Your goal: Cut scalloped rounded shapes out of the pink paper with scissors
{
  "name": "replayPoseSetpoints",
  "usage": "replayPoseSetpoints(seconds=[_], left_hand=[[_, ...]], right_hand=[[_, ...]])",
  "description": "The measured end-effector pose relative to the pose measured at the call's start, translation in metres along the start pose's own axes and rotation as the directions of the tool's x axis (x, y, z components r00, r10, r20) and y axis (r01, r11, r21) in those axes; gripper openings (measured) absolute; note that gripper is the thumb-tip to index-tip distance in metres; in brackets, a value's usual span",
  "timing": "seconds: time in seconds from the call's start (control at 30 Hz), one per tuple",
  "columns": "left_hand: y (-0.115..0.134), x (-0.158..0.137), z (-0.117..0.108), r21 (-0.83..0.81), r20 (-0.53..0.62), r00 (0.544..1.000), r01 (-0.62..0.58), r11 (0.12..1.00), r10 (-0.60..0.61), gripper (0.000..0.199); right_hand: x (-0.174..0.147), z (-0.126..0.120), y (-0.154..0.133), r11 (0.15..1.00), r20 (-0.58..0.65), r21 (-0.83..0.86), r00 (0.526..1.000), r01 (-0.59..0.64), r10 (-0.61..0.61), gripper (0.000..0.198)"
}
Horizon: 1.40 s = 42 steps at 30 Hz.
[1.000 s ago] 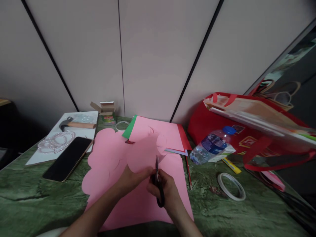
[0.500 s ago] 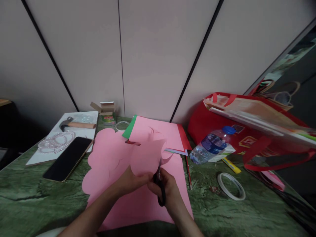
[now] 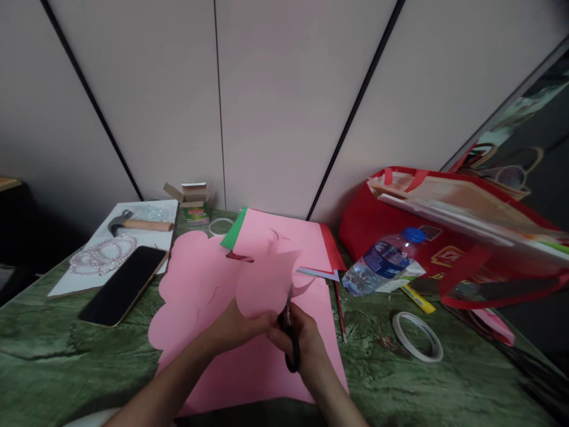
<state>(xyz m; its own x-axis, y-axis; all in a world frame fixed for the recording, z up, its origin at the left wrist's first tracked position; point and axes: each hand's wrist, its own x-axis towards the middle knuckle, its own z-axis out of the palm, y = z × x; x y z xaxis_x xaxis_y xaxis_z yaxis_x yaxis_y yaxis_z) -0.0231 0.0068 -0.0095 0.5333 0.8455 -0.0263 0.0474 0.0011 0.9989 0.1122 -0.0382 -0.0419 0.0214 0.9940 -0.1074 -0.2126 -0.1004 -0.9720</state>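
Observation:
A piece of pink paper [image 3: 263,286] with a rounded edge is raised above the table, pinched at its lower edge by my left hand [image 3: 242,326]. My right hand [image 3: 306,338] grips black-handled scissors [image 3: 291,338], whose blades point away from me and meet the paper's right side. A narrow strip curls off beyond the blades. Beneath both hands lies a large pink sheet [image 3: 267,379], and at its left are pink shapes with scalloped edges [image 3: 175,308]. Part of the left fingers is hidden behind the raised paper.
To the left are a phone [image 3: 124,287], a hammer [image 3: 144,224] and beads [image 3: 102,255]; a small box [image 3: 195,210] stands behind. Coloured sheets [image 3: 297,231] lie at the back. On the right are a water bottle [image 3: 382,261], a tape roll [image 3: 416,337], a pencil [image 3: 340,311] and a red bag [image 3: 360,219].
Very little differs. The view has shifted slightly, and both hands keep nearly the same pose on the paper and scissors.

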Motion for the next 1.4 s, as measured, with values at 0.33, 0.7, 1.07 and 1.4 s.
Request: replayPoseSetpoints(seconds=[0.33, 0.7, 1.07, 1.4], left_hand=[[0.001, -0.001, 0.0, 0.021, -0.025, 0.999, 0.038, 0.999, -0.037, 0.035], [-0.003, -0.001, 0.0, 0.004, -0.008, 1.0, 0.016, 1.0, -0.016, 0.032], [-0.001, 0.002, 0.0, -0.029, -0.017, 1.0, -0.012, 0.999, 0.012, 0.033], [0.0, 0.001, 0.001, 0.002, -0.026, 1.0, 0.011, 1.0, -0.011, 0.012]], right_hand=[[0.0, 0.005, -0.008, 0.999, -0.038, -0.011, 0.999, -0.031, 0.03, 0.026], [0.002, 0.004, -0.002, 1.0, -0.073, -0.002, 0.997, -0.027, 0.027, 0.026], [0.001, 0.001, 0.001, 1.0, -0.045, -0.011, 0.999, -0.029, 0.028, 0.019], [0.0, 0.001, -0.001, 0.999, -0.029, -0.04, 0.999, -0.029, 0.028, 0.017]])
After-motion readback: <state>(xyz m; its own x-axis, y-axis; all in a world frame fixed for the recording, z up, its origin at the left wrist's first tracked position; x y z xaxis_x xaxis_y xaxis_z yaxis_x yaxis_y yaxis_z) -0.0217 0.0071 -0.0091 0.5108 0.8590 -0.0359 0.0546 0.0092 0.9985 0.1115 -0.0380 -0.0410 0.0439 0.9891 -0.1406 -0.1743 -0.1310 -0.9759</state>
